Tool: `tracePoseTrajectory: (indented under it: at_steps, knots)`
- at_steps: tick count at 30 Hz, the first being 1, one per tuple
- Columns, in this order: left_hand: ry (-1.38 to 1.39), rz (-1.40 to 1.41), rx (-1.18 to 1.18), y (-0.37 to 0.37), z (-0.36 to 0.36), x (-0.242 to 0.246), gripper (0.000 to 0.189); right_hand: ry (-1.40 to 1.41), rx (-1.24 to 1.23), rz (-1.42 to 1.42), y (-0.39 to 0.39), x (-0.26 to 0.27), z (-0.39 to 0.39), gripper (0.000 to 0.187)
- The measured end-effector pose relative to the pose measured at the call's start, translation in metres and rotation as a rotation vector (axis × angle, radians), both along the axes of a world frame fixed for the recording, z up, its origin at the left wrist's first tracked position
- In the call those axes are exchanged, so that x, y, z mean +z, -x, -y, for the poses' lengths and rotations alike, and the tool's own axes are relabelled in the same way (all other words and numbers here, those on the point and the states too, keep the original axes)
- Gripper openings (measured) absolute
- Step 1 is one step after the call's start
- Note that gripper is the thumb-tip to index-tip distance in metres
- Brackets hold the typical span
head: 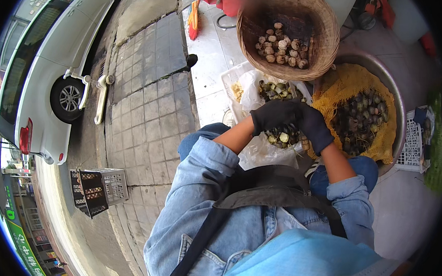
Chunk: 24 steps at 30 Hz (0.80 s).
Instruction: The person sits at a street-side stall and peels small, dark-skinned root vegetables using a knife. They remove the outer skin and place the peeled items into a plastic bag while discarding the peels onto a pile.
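Observation:
My left hand (276,115) and my right hand (314,124), both in dark knit gloves, meet over a white plastic crate (228,80) lined with a clear plastic bag (249,84). Their fingers are curled together, and whatever may be between them is hidden. Green and black walnut husk pieces (281,136) lie in the bag under and beyond my hands. Just past the crate is a wicker basket (245,34) holding several shelled-looking tan walnuts (281,45). To the right, dark walnuts in blackened husks (360,118) sit in a yellow mesh sack (339,79).
The mesh sack rests in a wide metal basin (398,104) close by my right knee. Beyond it stands a white plastic basket (410,141). An orange-and-red brush (194,24) is at the upper left. Leftward, a black-and-white crate (110,186) and a parked white car (49,68) stand outside.

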<state>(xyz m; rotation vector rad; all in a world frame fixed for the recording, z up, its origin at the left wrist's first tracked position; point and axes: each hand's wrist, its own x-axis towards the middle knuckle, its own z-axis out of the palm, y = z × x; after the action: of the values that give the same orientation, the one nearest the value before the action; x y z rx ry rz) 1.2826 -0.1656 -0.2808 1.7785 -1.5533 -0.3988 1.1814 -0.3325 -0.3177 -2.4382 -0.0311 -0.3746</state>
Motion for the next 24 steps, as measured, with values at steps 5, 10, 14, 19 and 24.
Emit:
tracePoseTrajectory:
  at_steps: [5, 10, 14, 19, 24]
  knots:
    - [0.241, -0.407, 0.237, -0.023, -0.006, -0.008, 0.039, -0.190, -0.127, 0.110, 0.004, 0.033, 0.004, 0.020]
    - [0.294, -0.124, 0.327, -0.013, -0.003, 0.000, 0.043, -0.124, 0.015, 0.024, 0.011, 0.044, -0.024, 0.016]
    - [0.304, -0.134, 0.321, 0.004, 0.004, 0.001, 0.047, -0.022, -0.041, -0.042, 0.010, 0.039, -0.032, 0.019]
    - [0.198, -0.151, 0.403, 0.011, 0.005, -0.011, 0.035, -0.050, -0.052, -0.049, 0.008, 0.040, -0.020, 0.024]
    - [0.244, 0.111, 0.348, 0.006, 0.007, -0.011, 0.027, 0.000, -0.130, -0.081, 0.001, 0.041, -0.008, 0.024]
